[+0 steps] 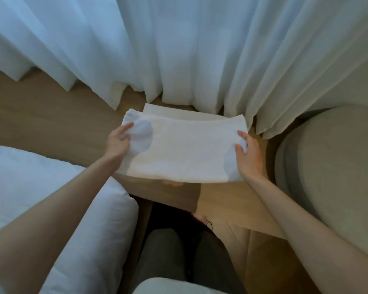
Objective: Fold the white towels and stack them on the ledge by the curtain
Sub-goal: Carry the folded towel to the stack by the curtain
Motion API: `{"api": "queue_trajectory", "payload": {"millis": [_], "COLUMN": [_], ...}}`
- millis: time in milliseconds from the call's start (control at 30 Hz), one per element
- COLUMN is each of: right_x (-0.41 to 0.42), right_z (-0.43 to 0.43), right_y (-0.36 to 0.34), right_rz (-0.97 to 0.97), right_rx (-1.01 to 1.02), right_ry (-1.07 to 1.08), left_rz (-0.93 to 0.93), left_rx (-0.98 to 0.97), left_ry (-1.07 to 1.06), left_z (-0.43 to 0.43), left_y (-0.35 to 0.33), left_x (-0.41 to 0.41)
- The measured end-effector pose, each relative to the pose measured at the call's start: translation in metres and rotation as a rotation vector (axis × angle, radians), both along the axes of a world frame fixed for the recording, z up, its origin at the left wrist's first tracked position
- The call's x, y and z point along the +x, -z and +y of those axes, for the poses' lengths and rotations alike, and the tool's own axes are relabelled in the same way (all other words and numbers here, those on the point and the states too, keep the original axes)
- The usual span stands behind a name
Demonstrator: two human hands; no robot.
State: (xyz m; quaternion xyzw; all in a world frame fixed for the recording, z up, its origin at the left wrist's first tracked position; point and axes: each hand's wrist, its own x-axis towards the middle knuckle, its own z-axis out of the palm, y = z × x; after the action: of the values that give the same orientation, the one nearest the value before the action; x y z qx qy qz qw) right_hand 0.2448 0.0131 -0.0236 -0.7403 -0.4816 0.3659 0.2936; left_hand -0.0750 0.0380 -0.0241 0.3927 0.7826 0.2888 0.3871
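At the far left we see a puffy white duvet (40,198) bulging up beside our left forearm. Past it, the wooden ledge (40,115) runs across the view under the hem of the sheer white curtain (179,49), which hangs in deep folds along the whole top.

Our left hand (118,141) grips the left end of a folded white towel (183,149), with the thumb lying on top and the other fingers tucked out of sight beneath the cloth. We hold the towel flat and spread wide between both hands, over the ledge and close to the curtain. Its far edge overlaps a second folded towel (179,112) that lies on the ledge right against the curtain hem; we cannot tell whether the two touch.

Our right hand (248,153) grips the towel's right end the same way, thumb and one finger showing on top, the rest curled under.

Below the towel, our legs (164,257) in grey trousers point towards the ledge. At the far right stands a rounded grey upholstered seat (327,166), just beside the curtain's edge.
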Motion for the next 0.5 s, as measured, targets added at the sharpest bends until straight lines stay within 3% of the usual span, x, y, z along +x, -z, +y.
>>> {"api": "queue_trajectory", "payload": {"millis": [500], "right_x": [-0.017], "right_z": [0.118], "right_y": [0.131], "right_rz": [0.029], "right_rx": [-0.062], "right_ry": [0.219], "left_rz": [-0.02], "left_rx": [-0.01], "left_ry": [0.134], "left_z": [0.147], "left_y": [0.124], "left_x": [-0.02]}}
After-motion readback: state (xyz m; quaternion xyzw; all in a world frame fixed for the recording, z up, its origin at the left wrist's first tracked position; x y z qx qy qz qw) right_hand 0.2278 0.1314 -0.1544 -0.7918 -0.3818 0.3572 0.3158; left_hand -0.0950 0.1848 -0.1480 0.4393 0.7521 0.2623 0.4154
